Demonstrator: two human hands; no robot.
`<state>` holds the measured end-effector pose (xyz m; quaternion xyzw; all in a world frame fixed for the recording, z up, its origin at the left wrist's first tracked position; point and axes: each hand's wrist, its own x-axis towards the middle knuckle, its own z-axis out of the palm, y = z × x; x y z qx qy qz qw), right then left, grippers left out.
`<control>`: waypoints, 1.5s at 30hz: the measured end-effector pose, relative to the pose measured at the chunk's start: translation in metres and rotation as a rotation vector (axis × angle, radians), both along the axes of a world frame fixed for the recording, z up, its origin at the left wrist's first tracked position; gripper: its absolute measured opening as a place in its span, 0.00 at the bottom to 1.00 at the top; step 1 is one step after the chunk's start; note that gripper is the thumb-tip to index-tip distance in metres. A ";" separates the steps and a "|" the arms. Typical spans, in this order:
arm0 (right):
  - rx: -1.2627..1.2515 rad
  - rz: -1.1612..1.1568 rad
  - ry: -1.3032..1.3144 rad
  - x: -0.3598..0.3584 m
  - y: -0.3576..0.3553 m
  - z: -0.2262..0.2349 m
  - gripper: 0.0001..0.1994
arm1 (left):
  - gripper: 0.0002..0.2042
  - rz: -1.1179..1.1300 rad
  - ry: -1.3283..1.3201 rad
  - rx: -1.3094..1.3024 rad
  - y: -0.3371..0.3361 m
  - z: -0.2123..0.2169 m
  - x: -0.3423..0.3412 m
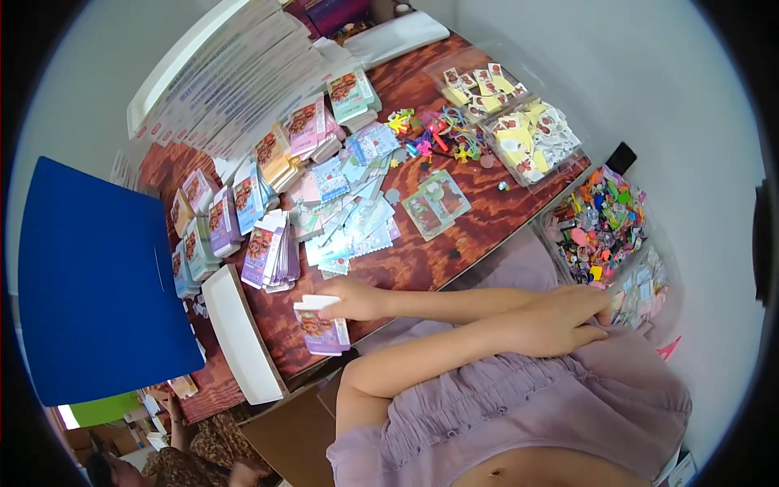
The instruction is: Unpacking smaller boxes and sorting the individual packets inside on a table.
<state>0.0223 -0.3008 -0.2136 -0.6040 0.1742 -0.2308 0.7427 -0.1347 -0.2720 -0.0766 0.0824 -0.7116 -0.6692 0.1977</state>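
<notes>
Two hands cross in my head view, and the right hand [353, 300] is the one at work: I have its fingers and thumb closed on the upper end of a small bundle of purple-and-white printed card packs [324, 333], held at the near edge of the red-brown wood-patterned desk [422, 264]. The bundle lies just beyond the fingertips, to their left and below, well apart from the left hand. That left hand [552, 323] passes over the right forearm and rests by the right elbow, fingers bent against the mauve gathered dress [519, 398]; I cannot tell from here whether it grips anything. Just left of my bundle sits a shallow white open cardboard tray [243, 337], slanting along the desk. Above the bundle, near the right hand, stands a fanned stack of purple-and-white packs [273, 253]. Past the right wrist I see a loose heap of pale blue, saw-edged shiny packets [349, 219], and right of it a green two-panel picture card [436, 204] lying flat. Nearest the left hand, beyond its fingers, I make out a clear bag of pale packets [643, 296], with a clear bag of multicoloured trinkets [596, 227] above it.
</notes>
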 end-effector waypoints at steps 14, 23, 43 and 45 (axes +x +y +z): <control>0.193 0.053 0.051 -0.020 0.001 0.005 0.20 | 0.06 0.196 0.116 -0.160 0.000 0.028 0.079; -0.226 -0.129 0.090 -0.150 -0.044 0.060 0.13 | 0.46 0.913 0.018 0.645 0.055 -0.109 0.228; -0.838 -0.296 0.333 -0.174 0.000 0.070 0.08 | 0.18 1.030 -0.121 0.624 0.056 -0.117 0.161; -0.845 -0.249 0.353 -0.176 0.001 0.075 0.09 | 0.18 1.130 0.004 0.565 0.059 -0.110 0.157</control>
